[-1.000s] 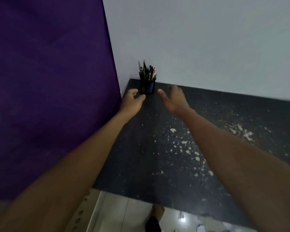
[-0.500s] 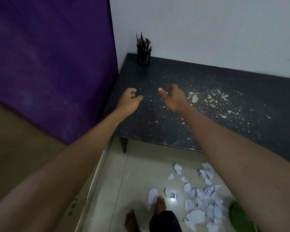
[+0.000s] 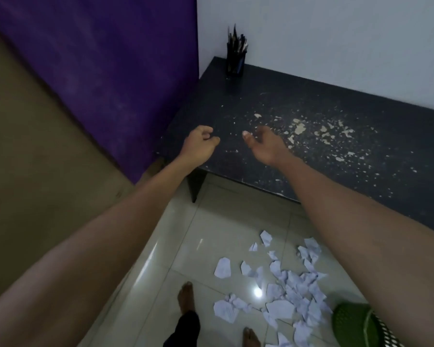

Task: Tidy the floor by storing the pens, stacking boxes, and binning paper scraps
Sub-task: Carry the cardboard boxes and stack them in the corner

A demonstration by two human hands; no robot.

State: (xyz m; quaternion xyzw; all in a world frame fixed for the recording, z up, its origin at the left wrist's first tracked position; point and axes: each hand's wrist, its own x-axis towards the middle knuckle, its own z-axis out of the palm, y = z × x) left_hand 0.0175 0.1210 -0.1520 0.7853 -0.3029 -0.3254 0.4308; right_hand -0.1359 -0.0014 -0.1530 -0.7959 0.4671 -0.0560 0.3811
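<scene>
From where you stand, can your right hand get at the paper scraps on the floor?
Probably yes. The right hand is empty, held over the table, and the paper scraps lie on open tile below, beside the green basket. Nothing covers them, though reaching them would likely mean bending down.

Your green basket [image 3: 353, 324] runs off the bottom edge, half behind your right arm [image 3: 361, 234]; pens [image 3: 236, 43] at the far corner of the tabletop [image 3: 311, 96] blur together.

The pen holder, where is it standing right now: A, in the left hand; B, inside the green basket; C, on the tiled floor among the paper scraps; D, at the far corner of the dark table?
D: the pen holder stands upright at the far corner of the dark table, beside the white wall.
</scene>
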